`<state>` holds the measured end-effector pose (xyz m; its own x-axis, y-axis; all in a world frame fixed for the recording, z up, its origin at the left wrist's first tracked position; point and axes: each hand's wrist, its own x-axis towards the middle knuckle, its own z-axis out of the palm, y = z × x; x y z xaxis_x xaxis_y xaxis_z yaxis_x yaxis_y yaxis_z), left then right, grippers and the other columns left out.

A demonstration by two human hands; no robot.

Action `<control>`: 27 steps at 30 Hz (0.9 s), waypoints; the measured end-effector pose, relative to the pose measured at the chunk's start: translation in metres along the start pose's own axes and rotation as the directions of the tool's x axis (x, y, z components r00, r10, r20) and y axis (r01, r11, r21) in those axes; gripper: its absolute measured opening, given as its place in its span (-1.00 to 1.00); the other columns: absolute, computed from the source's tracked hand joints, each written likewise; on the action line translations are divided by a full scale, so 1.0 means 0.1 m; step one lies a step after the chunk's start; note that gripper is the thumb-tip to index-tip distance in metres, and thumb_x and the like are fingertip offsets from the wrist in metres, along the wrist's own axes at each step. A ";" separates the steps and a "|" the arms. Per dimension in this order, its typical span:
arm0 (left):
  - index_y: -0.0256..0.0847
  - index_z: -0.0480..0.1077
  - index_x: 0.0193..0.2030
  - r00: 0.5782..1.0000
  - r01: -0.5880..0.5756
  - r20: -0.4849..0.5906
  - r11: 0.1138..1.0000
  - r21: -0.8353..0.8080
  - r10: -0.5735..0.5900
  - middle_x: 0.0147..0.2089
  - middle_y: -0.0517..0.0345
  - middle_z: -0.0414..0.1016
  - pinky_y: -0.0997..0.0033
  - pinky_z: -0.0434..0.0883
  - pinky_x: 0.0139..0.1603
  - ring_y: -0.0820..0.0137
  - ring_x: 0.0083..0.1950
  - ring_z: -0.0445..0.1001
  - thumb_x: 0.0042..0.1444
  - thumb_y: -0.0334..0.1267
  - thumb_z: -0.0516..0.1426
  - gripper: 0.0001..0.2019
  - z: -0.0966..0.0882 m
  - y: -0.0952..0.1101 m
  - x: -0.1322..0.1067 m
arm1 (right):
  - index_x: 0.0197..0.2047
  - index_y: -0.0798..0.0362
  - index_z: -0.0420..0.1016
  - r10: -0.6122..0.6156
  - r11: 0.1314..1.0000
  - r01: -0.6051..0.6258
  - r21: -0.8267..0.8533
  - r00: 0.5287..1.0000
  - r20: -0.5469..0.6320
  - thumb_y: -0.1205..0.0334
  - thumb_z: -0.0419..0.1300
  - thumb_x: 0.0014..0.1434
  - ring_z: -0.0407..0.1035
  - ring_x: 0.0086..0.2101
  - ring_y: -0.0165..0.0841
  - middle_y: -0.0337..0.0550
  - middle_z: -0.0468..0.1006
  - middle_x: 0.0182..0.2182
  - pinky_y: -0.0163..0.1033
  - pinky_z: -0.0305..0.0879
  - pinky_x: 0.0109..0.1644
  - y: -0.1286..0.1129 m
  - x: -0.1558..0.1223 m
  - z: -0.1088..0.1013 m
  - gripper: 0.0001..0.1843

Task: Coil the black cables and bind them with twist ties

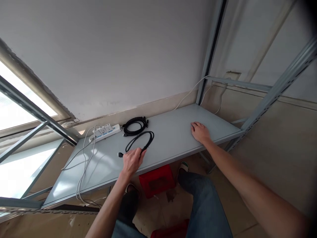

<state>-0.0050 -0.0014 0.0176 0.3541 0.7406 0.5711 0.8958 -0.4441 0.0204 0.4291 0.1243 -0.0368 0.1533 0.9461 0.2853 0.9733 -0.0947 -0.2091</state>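
Note:
My left hand (132,161) is closed round a looped black cable (151,137), held just above the front part of the grey shelf (170,132). One dark plug end (120,154) sticks out to the left of the fingers. Behind it lies a second coiled black cable (135,125) on the shelf. Toward the right end of the shelf, my right hand (200,132) rests on the surface with its fingers curled. A small dark patch shows at its fingertips, and I cannot make out what it is.
A white power strip (105,131) with plugged-in adapters stands at the back left. White cords (85,165) hang from it over the front edge. Metal posts (214,49) frame the shelf against the wall. A red crate (158,180) sits on the floor below.

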 end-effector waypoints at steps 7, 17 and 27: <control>-0.14 0.18 -0.50 0.953 -0.145 -0.261 0.988 0.050 0.153 -0.58 0.22 0.24 0.39 0.01 -0.45 0.46 -0.55 0.25 0.39 0.00 0.08 -0.56 -0.45 -0.49 0.83 | 0.37 0.13 0.40 0.015 1.000 -0.015 0.014 1.000 0.019 0.18 -0.13 0.45 0.24 0.25 -0.07 0.11 0.37 0.33 0.04 0.14 0.37 -0.04 -0.04 -0.09 -0.44; -0.16 0.32 -0.43 0.972 -0.233 0.005 0.968 0.099 0.233 -0.51 0.08 0.42 0.34 0.02 -0.42 0.33 -0.47 0.41 0.45 0.08 -0.05 -0.52 0.31 -0.85 1.40 | 0.34 0.08 0.43 0.019 1.000 -0.020 0.012 1.000 0.009 0.17 -0.13 0.44 0.27 0.23 -0.05 0.05 0.40 0.31 0.05 0.16 0.36 -0.08 -0.06 -0.14 -0.46; -0.17 0.46 -0.24 0.958 -0.036 0.282 0.999 -0.036 0.044 -0.14 -0.10 0.58 0.25 0.30 -0.02 0.11 0.00 0.50 0.42 0.08 -0.05 -0.57 0.86 -1.01 1.55 | 0.35 0.08 0.42 0.036 0.999 -0.036 0.009 0.999 0.024 0.18 -0.12 0.44 0.26 0.24 -0.05 0.04 0.40 0.31 0.05 0.16 0.37 -0.12 -0.08 -0.19 -0.46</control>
<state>-0.0172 0.2015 0.0337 0.4548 0.8324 0.3167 0.8724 -0.4880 0.0296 0.4197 0.1120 -0.0191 0.1838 0.9493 0.2551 0.9657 -0.1259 -0.2272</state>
